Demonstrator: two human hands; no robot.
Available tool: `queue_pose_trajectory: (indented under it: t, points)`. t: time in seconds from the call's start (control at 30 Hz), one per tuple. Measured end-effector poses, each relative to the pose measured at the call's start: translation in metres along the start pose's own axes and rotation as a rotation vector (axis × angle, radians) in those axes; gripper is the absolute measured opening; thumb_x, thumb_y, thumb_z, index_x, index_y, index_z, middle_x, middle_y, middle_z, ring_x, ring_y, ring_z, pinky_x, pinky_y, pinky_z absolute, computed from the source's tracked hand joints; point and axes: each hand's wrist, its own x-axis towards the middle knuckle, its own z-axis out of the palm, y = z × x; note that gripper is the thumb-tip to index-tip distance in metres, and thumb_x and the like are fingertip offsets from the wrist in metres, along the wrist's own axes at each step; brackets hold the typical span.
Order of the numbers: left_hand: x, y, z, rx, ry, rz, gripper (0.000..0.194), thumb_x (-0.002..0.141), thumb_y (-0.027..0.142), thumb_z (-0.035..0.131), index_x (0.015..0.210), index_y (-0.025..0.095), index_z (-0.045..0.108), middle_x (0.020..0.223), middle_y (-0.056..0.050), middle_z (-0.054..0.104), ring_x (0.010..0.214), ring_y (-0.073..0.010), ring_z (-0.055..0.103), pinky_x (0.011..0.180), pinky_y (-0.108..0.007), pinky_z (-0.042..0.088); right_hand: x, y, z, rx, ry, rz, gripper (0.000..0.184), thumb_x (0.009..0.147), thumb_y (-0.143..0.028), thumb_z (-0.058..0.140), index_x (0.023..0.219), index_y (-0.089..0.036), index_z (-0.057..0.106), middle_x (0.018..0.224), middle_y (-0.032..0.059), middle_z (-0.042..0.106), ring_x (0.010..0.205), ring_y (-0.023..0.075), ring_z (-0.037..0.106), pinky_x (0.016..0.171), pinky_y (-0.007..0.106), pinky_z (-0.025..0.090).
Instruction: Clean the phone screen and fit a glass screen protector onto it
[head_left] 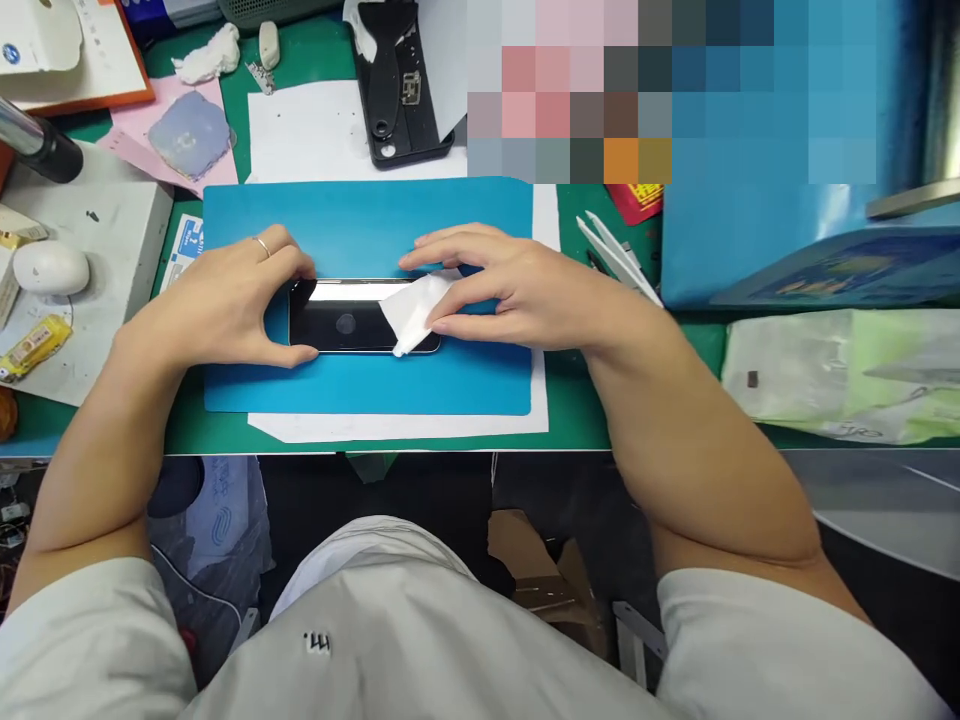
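Observation:
A black smartphone (337,325) lies flat, long side towards me, on a blue mat (360,385). My left hand (232,285) grips its left end, thumb on the near edge and fingers at the far edge. In my right hand (517,285) a white wipe (418,305) is pinched between thumb and finger, and it rests over the right part of the phone's screen. The other fingers of that hand reach out above the phone's far edge. A round mark shows near the middle of the dark screen.
Tweezers (619,255) lie right of the mat, near a plastic packet (832,375). Behind the mat is a black tray (397,85) on white paper. A grey box (112,230) at left carries a white earbud case (51,268). The table's front edge runs close by.

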Motion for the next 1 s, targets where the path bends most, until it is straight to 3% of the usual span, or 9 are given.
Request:
queue_pose_trajectory:
  t: [0.23, 0.37, 0.6, 0.77, 0.9, 1.0]
  points:
    - [-0.0016, -0.0029, 0.0015, -0.043, 0.026, -0.015, 0.074, 0.081, 0.076, 0.058, 0.136, 0.026, 0.059, 0.133, -0.011, 0.061, 0.106, -0.0315, 0.064, 0.093, -0.046, 0.055, 0.0035, -0.005, -0.0008, -0.02, -0.016, -0.006, 0.023, 0.104, -0.04, 0.07, 0.097, -0.027, 0.087, 0.156, 0.0089, 0.069, 0.148, 0.0392, 0.058, 0.119, 0.064, 0.052]
    - [-0.0009, -0.0018, 0.0, 0.006, 0.031, -0.015, 0.075, 0.086, 0.074, 0.053, 0.137, 0.02, 0.06, 0.13, -0.012, 0.061, 0.103, -0.0291, 0.063, 0.09, -0.044, 0.053, 0.003, -0.0039, -0.0043, 0.0, -0.058, -0.007, 0.023, 0.103, -0.042, 0.072, 0.096, -0.026, 0.086, 0.16, 0.0073, 0.065, 0.153, 0.0371, 0.052, 0.124, 0.059, 0.049]
    - [0.0023, -0.004, -0.0003, -0.044, 0.029, -0.02, 0.08, 0.08, 0.081, 0.06, 0.135, 0.023, 0.06, 0.134, -0.009, 0.062, 0.106, -0.0278, 0.062, 0.096, -0.043, 0.052, 0.005, 0.0045, -0.0071, -0.005, -0.174, -0.035, 0.022, 0.1, -0.046, 0.074, 0.095, -0.026, 0.081, 0.166, 0.0069, 0.058, 0.158, 0.0392, 0.045, 0.132, 0.064, 0.036]
    - [0.0028, -0.003, -0.0006, -0.045, 0.033, -0.02, 0.086, 0.078, 0.083, 0.059, 0.139, 0.022, 0.06, 0.137, -0.008, 0.06, 0.104, -0.0271, 0.062, 0.094, -0.042, 0.051, 0.0083, 0.0013, -0.0024, -0.029, -0.121, 0.023, 0.02, 0.101, -0.044, 0.071, 0.1, -0.025, 0.078, 0.169, 0.0076, 0.056, 0.159, 0.0391, 0.043, 0.133, 0.065, 0.033]
    - [0.0014, -0.0024, 0.0003, 0.003, 0.027, -0.002, 0.079, 0.084, 0.074, 0.061, 0.141, 0.02, 0.06, 0.136, -0.011, 0.06, 0.1, -0.0257, 0.062, 0.091, -0.041, 0.052, 0.01, 0.0005, -0.0008, -0.023, -0.163, 0.049, 0.021, 0.098, -0.046, 0.074, 0.102, -0.026, 0.079, 0.174, 0.0061, 0.051, 0.165, 0.0423, 0.034, 0.135, 0.069, 0.028]
    - [-0.0003, -0.0029, 0.0002, -0.001, 0.033, 0.006, 0.078, 0.086, 0.074, 0.062, 0.142, 0.019, 0.059, 0.137, -0.01, 0.06, 0.103, -0.0246, 0.062, 0.095, -0.039, 0.052, 0.0097, 0.003, -0.0024, 0.005, -0.157, 0.047, 0.022, 0.097, -0.047, 0.074, 0.099, -0.025, 0.079, 0.173, 0.0064, 0.052, 0.164, 0.0424, 0.037, 0.134, 0.067, 0.03]
